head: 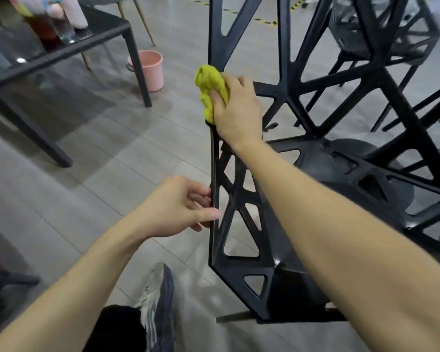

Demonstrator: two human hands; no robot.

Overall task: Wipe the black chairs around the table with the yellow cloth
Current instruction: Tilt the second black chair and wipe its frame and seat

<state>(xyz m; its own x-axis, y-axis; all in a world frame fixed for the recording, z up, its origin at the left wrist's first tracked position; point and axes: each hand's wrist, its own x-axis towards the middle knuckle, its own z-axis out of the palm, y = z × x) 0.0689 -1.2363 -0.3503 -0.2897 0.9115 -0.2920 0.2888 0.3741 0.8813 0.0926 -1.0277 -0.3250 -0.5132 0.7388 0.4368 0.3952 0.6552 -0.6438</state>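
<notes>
The right hand (235,111) is clenched round the bunched yellow cloth (210,91), pressing it on the upper edge of the nearest black chair (239,199), whose lattice frame is partly hidden behind the right forearm and cut off at the right edge; the left hand (174,208) pinches that chair's front edge lower down, fingertips hidden behind it. Two further black chairs (381,34) are partly in view behind, overlapping so their legs are hard to sort out. One glass-topped bench (61,50) at upper left is cut off, its blurred bottles uncountable, one pink bucket (149,69) standing on the floor beside its leg, and one grey shoe (158,306) shows below.
</notes>
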